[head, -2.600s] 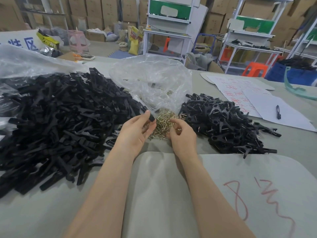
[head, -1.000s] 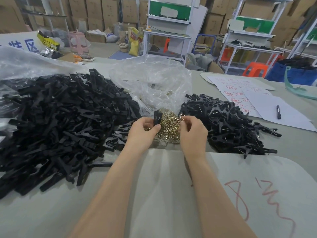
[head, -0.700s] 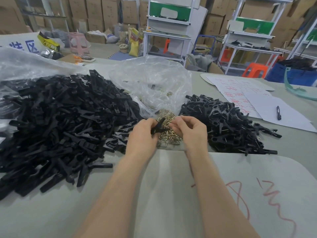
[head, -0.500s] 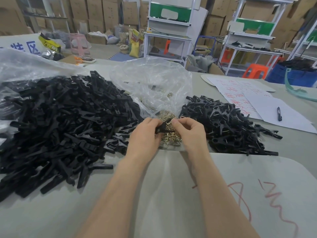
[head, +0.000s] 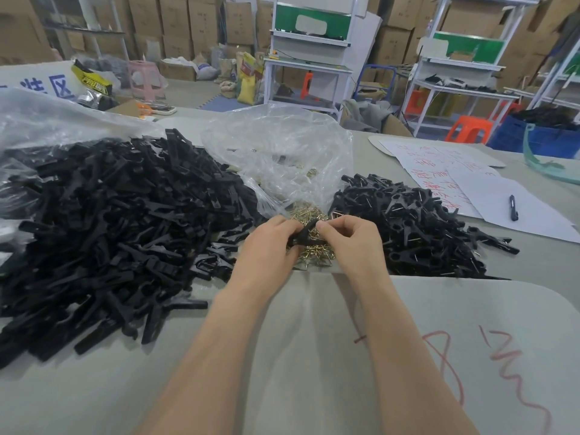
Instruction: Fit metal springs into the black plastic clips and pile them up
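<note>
At centre frame, the left hand (head: 266,246) curls its fingers round a black clip (head: 303,235). The right hand (head: 348,240) pinches the clip's tip (any spring there is too small to see). The clip is probably light, stiff plastic, best held by its body. Just beyond lie brass springs (head: 309,215).

- Black clip (head: 303,235), 12 o'clock from your wrists: mostly covered by your left hand (head: 266,243) and right hand (head: 351,240), which pinch it from either side. You cannot tell whether a spring sits in it.
- Spring heap (head: 314,257): part is hidden behind your fingers, and the far part is veiled by the clear bag (head: 276,152).
- Loose clip pile (head: 110,221), 9 o'clock: cut off by the left edge.
- Your forearms (head: 219,340): cut off at 6 o'clock.
- Red writing on the paper sheets (head: 433,171), 2 o'clock: too small to read.
</note>
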The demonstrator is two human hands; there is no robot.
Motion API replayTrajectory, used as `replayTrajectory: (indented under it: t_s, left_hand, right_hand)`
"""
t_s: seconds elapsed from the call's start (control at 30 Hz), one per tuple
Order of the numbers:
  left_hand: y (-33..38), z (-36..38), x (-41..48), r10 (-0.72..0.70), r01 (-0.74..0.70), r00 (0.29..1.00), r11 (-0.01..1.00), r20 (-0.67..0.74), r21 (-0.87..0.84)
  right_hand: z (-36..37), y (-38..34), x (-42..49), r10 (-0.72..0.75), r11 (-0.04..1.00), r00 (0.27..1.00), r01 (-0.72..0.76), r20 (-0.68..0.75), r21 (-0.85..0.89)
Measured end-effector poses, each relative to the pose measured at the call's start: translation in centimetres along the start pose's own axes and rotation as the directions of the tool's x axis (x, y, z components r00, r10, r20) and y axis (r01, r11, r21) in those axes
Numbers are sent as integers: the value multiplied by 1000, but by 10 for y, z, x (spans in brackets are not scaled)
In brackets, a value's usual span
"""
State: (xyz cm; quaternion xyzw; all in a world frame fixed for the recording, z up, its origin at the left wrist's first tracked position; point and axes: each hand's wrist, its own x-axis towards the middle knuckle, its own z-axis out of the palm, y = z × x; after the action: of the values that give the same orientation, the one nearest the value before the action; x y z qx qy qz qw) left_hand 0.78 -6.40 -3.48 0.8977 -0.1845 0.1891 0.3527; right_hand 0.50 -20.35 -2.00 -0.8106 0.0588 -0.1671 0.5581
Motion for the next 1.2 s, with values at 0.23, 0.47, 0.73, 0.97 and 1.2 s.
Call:
replayTrajectory:
  t_s: [0.23, 0.47, 0.73, 0.97, 1.2]
  left_hand:
    - [-3, -3, 0, -28, 28, 999, 999, 32, -17]
    - [-5, -1, 1, -10, 9, 999, 1000, 50, 29]
    - [-7, 0, 1, -7, 5, 999, 1000, 54, 23]
    - [-7, 0, 1, -31, 31, 997, 999, 69, -8]
    - [-7, 0, 0, -23, 24, 997, 1000, 74, -10]
  right_hand:
    - [-1, 1, 0, -1, 999, 999, 3, 41, -43]
    - [0, 3, 1, 16, 997, 999, -13, 40, -74]
    - [0, 7, 3, 33, 997, 999, -30, 36, -74]
    - [1, 7, 2, 41, 998, 999, -39, 35, -55]
    - [1, 6, 1, 40, 998, 998, -36, 55, -58]
